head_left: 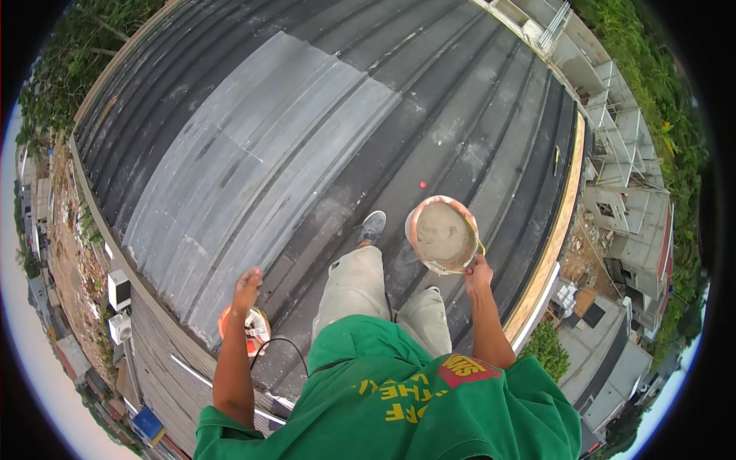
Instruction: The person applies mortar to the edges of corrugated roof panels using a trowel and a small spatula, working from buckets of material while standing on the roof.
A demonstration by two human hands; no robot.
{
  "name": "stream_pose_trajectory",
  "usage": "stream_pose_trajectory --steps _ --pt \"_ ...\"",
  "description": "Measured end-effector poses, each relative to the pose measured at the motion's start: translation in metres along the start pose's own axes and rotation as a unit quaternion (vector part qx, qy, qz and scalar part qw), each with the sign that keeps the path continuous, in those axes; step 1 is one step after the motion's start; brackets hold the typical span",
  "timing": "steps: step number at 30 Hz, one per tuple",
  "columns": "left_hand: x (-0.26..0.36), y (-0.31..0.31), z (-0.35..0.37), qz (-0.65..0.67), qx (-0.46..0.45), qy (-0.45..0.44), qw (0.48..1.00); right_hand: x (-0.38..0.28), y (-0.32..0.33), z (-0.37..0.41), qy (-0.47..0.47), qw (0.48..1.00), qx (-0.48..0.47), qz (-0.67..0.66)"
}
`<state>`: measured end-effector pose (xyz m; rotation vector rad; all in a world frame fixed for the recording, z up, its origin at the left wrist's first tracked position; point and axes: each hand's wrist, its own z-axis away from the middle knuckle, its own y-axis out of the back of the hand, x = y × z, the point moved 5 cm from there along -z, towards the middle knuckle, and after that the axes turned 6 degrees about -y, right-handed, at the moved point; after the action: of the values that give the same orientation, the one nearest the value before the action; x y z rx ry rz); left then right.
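Note:
A round bucket (442, 232) of grey, wet-looking mix hangs at my right side, with a reddish, mix-smeared rim. My right hand (478, 274) is closed on its handle at the near right edge. My left hand (248, 289) is out to the left over the roof, fingers loosely apart and nothing visible in them. Behind my left wrist is an orange and white bucket (257, 331), partly covered by the forearm. The dark ribbed roof (345, 207) lies under my feet, and a light grey coated patch (253, 146) spreads ahead to the left.
A thin black cable (286, 340) loops beside my left leg. On the roof are a small red object (422, 184) and a small yellow item (556, 159) near the right side. The roof's right edge has a wooden board (553, 234); outdoor units (119, 290) stand beyond the left edge.

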<state>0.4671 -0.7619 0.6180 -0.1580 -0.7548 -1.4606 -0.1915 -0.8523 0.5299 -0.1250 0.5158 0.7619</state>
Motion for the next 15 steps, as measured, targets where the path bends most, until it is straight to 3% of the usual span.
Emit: stream_pose_trajectory --steps 5,11,15 --pt "0.004 0.035 0.0 -0.06 0.002 -0.083 0.995 -0.001 -0.071 -0.008 -0.009 0.999 -0.039 0.012" --pt "-0.032 0.067 -0.012 -0.111 -0.021 -0.044 0.993 -0.001 -0.105 -0.003 -0.001 0.999 -0.023 0.022" --pt "-0.049 0.075 -0.035 -0.067 -0.029 -0.013 0.997 -0.027 -0.109 0.021 -0.009 0.999 0.027 0.02"
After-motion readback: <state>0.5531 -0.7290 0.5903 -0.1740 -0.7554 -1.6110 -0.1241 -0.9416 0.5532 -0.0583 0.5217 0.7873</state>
